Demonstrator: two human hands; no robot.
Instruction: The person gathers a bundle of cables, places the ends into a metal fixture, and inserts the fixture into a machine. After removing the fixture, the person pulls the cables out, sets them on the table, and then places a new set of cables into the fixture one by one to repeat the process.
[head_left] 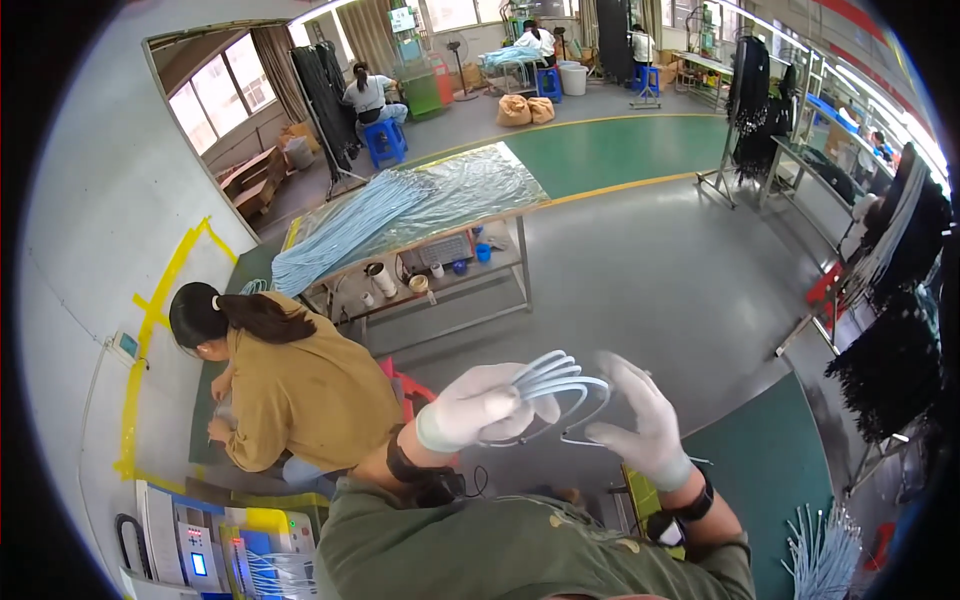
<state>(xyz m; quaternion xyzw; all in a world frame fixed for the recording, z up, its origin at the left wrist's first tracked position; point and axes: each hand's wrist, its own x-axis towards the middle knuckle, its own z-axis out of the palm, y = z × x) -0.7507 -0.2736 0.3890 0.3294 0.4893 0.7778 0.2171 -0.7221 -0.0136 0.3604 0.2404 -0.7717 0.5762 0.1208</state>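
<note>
In front of my chest, my left hand [478, 406], in a white glove, is closed round a light blue cable [548, 376] bent into several loops. The loops stick out to the right of the fingers, and one strand curves down to a small dark tip. My right hand [640, 424], gloved too, is just right of the loops, its fingers spread and slightly blurred. Its thumb points at the loose strand; whether they touch is hard to see. A bundle of similar cables [822, 552] lies on the green table [775, 460] at my right.
A co-worker in a brown top [300, 385] sits close on my left. Lower left stands a machine with a lit display [198, 555]. Ahead, a metal-framed table [500, 180] carries a long pile of blue cables [350, 225]. Racks of black cables [890, 370] line the right.
</note>
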